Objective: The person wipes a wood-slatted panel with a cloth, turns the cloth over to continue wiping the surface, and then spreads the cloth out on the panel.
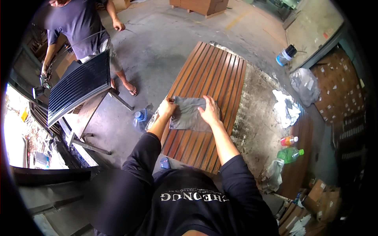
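A folded grey cloth [189, 115] lies on a slatted brown wooden panel [208, 72] in front of me. My left hand [167, 107] is closed on the cloth's upper left corner. At the cloth's right edge rests my right hand [211, 111], its fingers stretched out and the thumb apart, touching the fabric. The panel's glossy slats run lengthwise away from me, on a worn, stained work table [254, 98].
White crumpled rags [286, 108], a red-orange bottle [289, 140] and a green bottle [290, 155] stand along the right. A clear blue-capped jug [140, 120] is left of the panel. Far left, another person [84, 31] works at a dark ribbed panel [80, 86].
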Tool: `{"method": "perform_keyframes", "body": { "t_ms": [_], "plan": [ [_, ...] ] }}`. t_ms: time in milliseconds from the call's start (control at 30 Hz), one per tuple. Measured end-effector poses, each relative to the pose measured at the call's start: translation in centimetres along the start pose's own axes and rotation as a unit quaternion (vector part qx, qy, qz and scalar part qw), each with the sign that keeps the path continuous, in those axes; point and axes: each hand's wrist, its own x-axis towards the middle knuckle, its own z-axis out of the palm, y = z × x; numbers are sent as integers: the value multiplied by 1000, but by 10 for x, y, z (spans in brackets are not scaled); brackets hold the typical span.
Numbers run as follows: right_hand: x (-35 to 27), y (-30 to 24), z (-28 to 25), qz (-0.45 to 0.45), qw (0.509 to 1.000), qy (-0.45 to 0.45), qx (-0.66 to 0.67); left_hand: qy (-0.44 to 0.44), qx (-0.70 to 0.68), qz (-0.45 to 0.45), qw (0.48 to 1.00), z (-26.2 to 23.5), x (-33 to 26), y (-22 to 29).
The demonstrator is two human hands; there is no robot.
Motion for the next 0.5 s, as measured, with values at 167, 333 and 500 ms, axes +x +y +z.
{"method": "perform_keyframes", "body": {
  "t_ms": [167, 333, 500],
  "plan": [
    [16, -5, -10, -32, 999, -26, -35, 34, 40, 124, 991, 5, 7, 12],
    [18, -4, -46, -54, 992, -73, -86, -65, -74, 163, 982, -14, -28, 42],
    [17, 2, -52, -37, 988, -99, -111, 62, 85, 350, 931, -23, -40, 48]
  ]
}}
